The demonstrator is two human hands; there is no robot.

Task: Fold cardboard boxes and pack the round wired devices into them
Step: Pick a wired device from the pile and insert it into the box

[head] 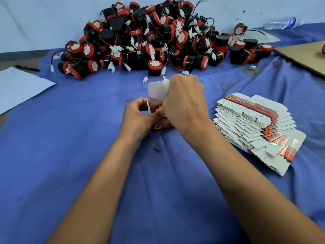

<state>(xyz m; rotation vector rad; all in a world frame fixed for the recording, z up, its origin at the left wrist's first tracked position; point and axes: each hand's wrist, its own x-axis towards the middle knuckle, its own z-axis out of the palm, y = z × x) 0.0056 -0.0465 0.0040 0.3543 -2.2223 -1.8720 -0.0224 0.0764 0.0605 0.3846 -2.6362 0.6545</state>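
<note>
- A box (159, 110) stands upright at mid-table (70, 155), its white top flap raised and open at the far side.
- A device (159, 108), red rim showing, sits inside the box mouth, mostly hidden by the hands.
- The left hand (139, 117) grips the box's left side, fingers curled around a side flap.
- The right hand (184, 101) is over the box, fingers closed on a white plug (166, 83) of the device's wire.
- A fanned stack of flat boxes (258, 127) lies to the right, near the right forearm.
- A big pile of devices (149, 39) lies at the far side.
- Rubber bands (225, 85) lie between pile and stack.
- A white sheet (19, 85) and a pen (27, 68) lie far left; a bottle (279, 22) and cardboard (302, 53) far right.
</note>
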